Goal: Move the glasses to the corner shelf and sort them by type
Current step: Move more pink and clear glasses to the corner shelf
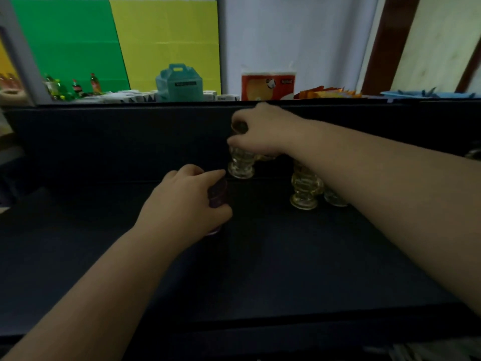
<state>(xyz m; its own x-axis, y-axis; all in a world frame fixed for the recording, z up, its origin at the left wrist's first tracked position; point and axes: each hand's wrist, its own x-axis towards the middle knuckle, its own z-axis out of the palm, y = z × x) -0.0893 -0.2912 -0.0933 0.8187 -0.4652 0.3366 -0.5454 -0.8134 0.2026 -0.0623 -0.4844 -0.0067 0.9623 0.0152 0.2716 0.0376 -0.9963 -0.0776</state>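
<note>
Left hand (186,201) grips purple glass (218,195); right hand (260,128) tops clear glass (240,164).

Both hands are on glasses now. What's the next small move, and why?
Probably lower the dark purple glass in the left hand onto the dark shelf, apart from the clear ribbed glasses, since the right hand already grips one of those.

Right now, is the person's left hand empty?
No, the left hand is curled around a dark purple glass on the dark shelf.
</note>
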